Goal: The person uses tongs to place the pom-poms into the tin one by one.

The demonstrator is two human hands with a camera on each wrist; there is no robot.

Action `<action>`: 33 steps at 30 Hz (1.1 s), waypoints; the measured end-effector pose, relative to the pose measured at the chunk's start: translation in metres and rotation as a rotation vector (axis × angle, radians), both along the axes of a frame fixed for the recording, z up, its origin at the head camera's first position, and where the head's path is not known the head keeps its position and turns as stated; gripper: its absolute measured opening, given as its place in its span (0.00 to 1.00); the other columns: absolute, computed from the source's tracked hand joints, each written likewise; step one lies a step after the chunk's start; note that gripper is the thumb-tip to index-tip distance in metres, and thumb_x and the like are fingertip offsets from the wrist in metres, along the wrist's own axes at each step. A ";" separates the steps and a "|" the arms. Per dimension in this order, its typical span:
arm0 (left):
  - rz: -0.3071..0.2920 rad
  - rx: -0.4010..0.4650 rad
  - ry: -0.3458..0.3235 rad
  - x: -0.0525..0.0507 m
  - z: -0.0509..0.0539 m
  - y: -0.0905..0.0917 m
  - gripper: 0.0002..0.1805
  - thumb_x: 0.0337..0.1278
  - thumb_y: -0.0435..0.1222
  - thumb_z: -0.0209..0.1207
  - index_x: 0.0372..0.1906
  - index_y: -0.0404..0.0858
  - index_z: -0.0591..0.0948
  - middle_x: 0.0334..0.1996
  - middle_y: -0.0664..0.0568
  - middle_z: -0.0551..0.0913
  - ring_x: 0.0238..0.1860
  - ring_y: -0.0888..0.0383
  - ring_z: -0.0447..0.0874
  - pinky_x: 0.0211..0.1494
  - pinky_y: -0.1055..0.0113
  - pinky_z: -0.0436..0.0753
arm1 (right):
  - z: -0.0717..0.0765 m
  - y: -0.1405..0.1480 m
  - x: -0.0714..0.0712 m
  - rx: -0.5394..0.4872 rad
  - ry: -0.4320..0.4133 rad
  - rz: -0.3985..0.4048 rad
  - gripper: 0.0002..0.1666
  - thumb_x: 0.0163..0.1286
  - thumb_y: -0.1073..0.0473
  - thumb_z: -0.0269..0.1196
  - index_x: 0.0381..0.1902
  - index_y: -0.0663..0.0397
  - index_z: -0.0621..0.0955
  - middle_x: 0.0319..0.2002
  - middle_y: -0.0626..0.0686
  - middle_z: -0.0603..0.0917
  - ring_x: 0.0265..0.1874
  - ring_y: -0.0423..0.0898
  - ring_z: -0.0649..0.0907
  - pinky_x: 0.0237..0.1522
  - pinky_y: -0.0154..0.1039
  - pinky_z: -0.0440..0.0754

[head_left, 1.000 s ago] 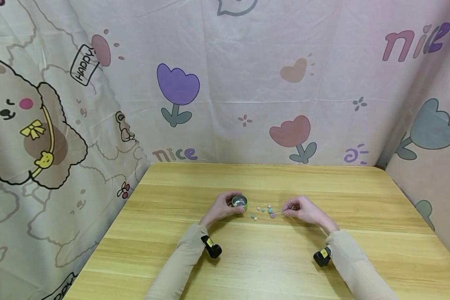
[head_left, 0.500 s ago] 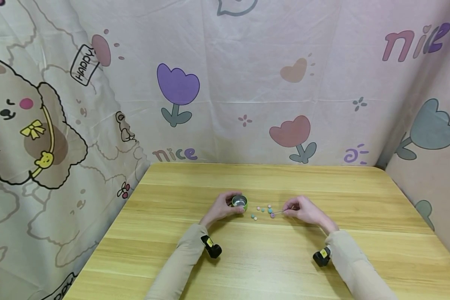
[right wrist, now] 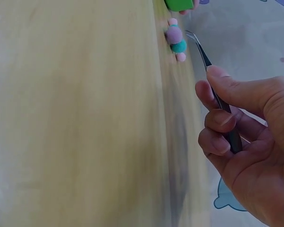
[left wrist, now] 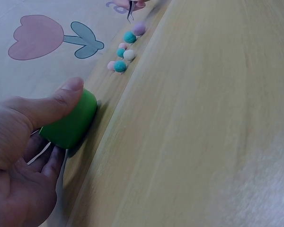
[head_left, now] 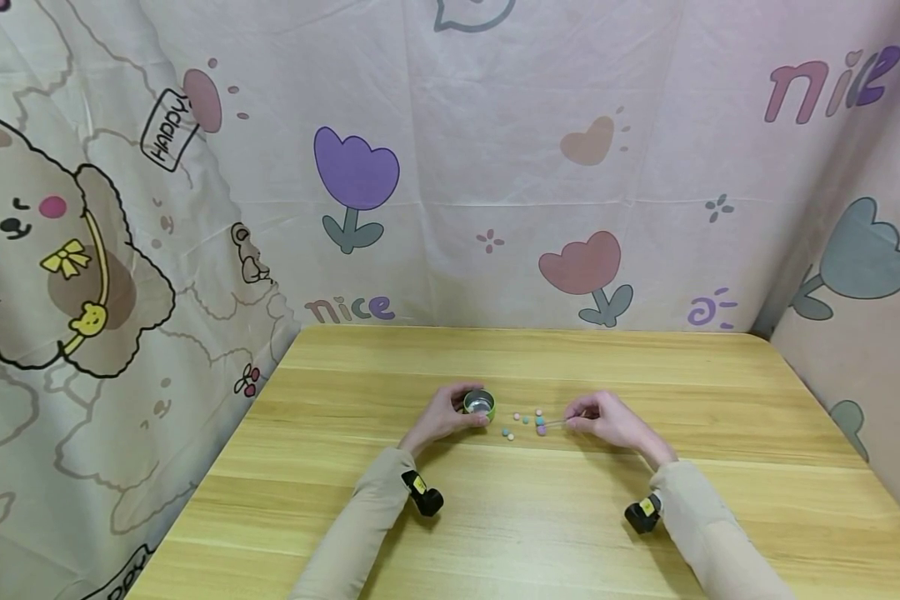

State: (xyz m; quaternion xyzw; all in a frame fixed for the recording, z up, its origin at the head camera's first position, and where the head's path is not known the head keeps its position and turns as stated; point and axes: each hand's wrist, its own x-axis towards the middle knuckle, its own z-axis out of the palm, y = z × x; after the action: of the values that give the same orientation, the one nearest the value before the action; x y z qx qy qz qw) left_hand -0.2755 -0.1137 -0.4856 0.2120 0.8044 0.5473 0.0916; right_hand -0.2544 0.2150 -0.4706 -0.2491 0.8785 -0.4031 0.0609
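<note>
My left hand [head_left: 450,412] grips a small round green cup [left wrist: 72,124], thumb on its near side and fingers curled behind it. The cup's metallic inside [head_left: 480,403] faces up in the head view. On the right, my right hand [head_left: 606,418] holds dark tweezers [right wrist: 207,64] between thumb and fingers, their bent tips pointing at the small balls. Nearest those tips are a purple pom-pom [right wrist: 174,34] and a teal pom-pom [right wrist: 179,46], side by side. In the right wrist view the tips grip nothing that I can see.
Several smaller pom-poms in pink, teal and white lie between the hands, among them a white pom-pom [left wrist: 129,55] and a pink pom-pom [right wrist: 181,57]. All rest on a wood-grain table [head_left: 495,517]. A printed curtain [head_left: 465,167] hangs behind the table and at its sides.
The purple pom-pom and the tweezer tips have shifted slightly left, and the purple one now sits just below the teal one in the head view. The left hand and cup stay put.
</note>
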 end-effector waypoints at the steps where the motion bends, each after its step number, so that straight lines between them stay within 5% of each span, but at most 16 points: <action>1: 0.001 -0.003 0.000 0.000 0.000 0.000 0.34 0.54 0.28 0.70 0.66 0.24 0.72 0.60 0.30 0.79 0.60 0.36 0.80 0.69 0.47 0.78 | 0.000 0.000 0.000 -0.002 -0.003 -0.002 0.05 0.67 0.65 0.66 0.38 0.60 0.87 0.31 0.54 0.87 0.27 0.34 0.75 0.29 0.28 0.75; 26: 0.010 -0.016 0.004 0.000 0.001 0.001 0.34 0.54 0.29 0.71 0.66 0.25 0.72 0.60 0.31 0.79 0.61 0.37 0.80 0.70 0.47 0.78 | 0.004 -0.004 0.001 0.007 0.004 0.039 0.03 0.66 0.65 0.67 0.34 0.60 0.87 0.31 0.56 0.88 0.29 0.36 0.78 0.32 0.28 0.77; 33: 0.010 -0.017 0.008 0.000 0.000 0.000 0.34 0.53 0.29 0.71 0.66 0.25 0.72 0.60 0.31 0.79 0.61 0.37 0.80 0.69 0.48 0.78 | 0.003 -0.004 0.001 0.028 -0.001 -0.002 0.03 0.67 0.65 0.66 0.35 0.58 0.87 0.31 0.53 0.87 0.28 0.37 0.77 0.30 0.28 0.76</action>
State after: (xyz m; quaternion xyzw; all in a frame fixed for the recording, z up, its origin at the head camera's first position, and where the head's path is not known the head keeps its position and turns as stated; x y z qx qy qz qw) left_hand -0.2754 -0.1134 -0.4857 0.2094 0.8105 0.5400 0.0872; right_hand -0.2539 0.2110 -0.4674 -0.2471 0.8842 -0.3911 0.0644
